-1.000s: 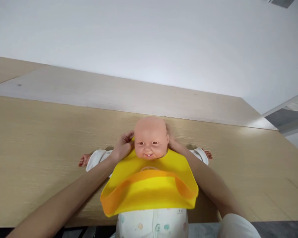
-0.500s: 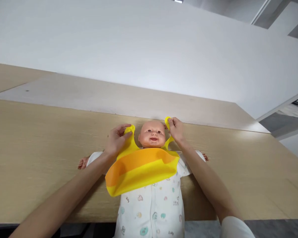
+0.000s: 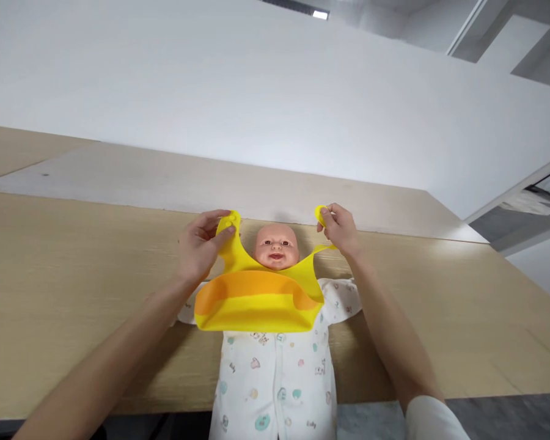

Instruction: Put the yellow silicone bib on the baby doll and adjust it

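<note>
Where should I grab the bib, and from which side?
Take the bib by its two strap ends, one per hand, from either side of the doll's head. The straps are thin tabs raised clear; the left hand and right hand pinch them there.

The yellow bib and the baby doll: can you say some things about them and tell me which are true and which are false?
1. The left hand pinches one strap end of the yellow bib. True.
2. The right hand lies flat on the wooden table. False: it holds the bib's other strap end, raised off the table.
3. The baby doll lies face up. True.
4. The bib covers the doll's face. False: the face shows between the two straps.
5. The doll's suit is plain blue. False: it is white with small prints.
</note>
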Demonstrator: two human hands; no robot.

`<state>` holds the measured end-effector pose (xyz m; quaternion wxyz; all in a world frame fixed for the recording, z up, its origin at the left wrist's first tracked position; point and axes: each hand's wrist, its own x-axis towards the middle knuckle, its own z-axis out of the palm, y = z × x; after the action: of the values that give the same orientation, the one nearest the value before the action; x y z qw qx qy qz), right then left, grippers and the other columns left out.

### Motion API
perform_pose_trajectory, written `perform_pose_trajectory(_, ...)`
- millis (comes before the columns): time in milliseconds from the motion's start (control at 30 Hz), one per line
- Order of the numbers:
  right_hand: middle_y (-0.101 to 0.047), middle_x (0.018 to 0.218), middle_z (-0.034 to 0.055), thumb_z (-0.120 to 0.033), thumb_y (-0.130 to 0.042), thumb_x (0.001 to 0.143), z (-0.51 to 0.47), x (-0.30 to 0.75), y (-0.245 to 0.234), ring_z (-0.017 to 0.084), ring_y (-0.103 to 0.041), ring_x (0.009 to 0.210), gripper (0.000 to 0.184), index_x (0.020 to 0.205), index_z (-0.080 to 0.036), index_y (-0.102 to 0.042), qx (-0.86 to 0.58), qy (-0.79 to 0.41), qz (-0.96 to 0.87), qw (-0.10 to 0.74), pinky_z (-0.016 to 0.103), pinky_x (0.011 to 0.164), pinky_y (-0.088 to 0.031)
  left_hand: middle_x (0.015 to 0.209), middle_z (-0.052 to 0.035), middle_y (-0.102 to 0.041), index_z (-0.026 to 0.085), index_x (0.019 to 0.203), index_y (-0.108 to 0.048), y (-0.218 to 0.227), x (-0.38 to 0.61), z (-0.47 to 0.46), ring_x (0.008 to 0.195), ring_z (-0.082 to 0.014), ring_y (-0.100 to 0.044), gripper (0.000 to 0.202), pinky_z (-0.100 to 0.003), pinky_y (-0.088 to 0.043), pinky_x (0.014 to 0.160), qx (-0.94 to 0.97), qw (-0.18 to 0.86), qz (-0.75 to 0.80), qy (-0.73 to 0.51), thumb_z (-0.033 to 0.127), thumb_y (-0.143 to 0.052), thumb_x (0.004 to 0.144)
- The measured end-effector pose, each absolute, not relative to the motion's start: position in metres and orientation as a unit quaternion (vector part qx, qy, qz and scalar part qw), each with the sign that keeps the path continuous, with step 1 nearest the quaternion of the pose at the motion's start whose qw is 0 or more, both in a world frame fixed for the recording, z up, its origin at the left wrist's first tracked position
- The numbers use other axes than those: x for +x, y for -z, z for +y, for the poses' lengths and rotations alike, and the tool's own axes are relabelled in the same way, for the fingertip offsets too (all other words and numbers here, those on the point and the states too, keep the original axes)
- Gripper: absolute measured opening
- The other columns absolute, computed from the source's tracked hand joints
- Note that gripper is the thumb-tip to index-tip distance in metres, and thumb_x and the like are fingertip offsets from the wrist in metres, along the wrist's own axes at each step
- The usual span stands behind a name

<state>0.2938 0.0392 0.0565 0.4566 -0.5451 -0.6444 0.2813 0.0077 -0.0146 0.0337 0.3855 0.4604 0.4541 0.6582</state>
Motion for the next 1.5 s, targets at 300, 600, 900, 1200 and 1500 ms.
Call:
perform_pose_trajectory(300, -0.049, 0.057, -0.0041, -0.071, -0.062, 0.078, 0.003, 0.296, -0.104, 0.003, -0.032, 0.041, 0.054, 0.083, -0.019, -0.049, -0.466, -0.362, -0.579, 0.562, 0.018, 0.039, -0.021, 0.087, -0.0005, -0.075, 0.024, 0.103, -0.070, -0.095, 0.031, -0.034, 0.067, -0.0150, -0.069, 0.033, -0.026, -0.055, 0.059, 0.538, 0.327, 0.363, -0.687, 0.030, -0.082, 0.074)
perform_pose_trajectory(600, -0.068, 0.100, 0.0049, -0.048, -0.084, 0.066, -0.046, 0.265, -0.121, 0.014, -0.062, 0.087, 0.048, 0.099, -0.018, -0.065, -0.377, -0.397, -0.731, 0.408, 0.025, 0.073, -0.053, 0.094, -0.0038, -0.073, 0.019, 0.100, -0.070, -0.134, 0.065, -0.050, 0.076, -0.0144, -0.069, 0.027, -0.022, -0.053, 0.062, 0.604, 0.274, 0.344, -0.665, 0.024, -0.079, 0.075)
perform_pose_trajectory(900, -0.067, 0.085, -0.0005, -0.044, -0.075, 0.076, -0.062, 0.248, -0.121, 0.010, -0.058, 0.073, 0.034, 0.097, -0.018, -0.066, -0.381, -0.404, -0.767, 0.320, 0.021, 0.066, -0.047, 0.094, -0.0027, -0.072, 0.018, 0.095, -0.071, -0.140, 0.077, -0.052, 0.079, -0.0137, -0.067, 0.020, -0.020, -0.051, 0.062, 0.636, 0.220, 0.346, -0.654, 0.014, -0.073, 0.076)
perform_pose_trajectory(1200, -0.055, 0.067, -0.0017, -0.039, -0.065, 0.086, -0.061, 0.260, -0.121, 0.007, -0.046, 0.062, 0.027, 0.076, -0.015, -0.064, -0.356, -0.402, -0.769, 0.346, 0.019, 0.057, -0.036, 0.095, -0.0049, -0.072, 0.019, 0.114, -0.065, -0.137, 0.074, -0.050, 0.082, -0.0167, -0.069, 0.038, -0.025, -0.055, 0.069, 0.635, 0.301, 0.301, -0.645, 0.023, -0.076, 0.078)
perform_pose_trajectory(1500, -0.037, 0.060, -0.0037, -0.045, -0.074, 0.078, -0.065, 0.283, -0.127, 0.005, -0.033, 0.055, 0.045, 0.061, -0.015, -0.045, -0.406, -0.449, -0.685, 0.406, 0.020, 0.051, -0.027, 0.109, -0.0083, -0.071, 0.024, 0.135, -0.049, -0.117, 0.057, -0.049, 0.088, -0.0183, -0.071, 0.052, -0.033, -0.058, 0.082, 0.672, 0.365, 0.285, -0.578, 0.043, -0.065, 0.090)
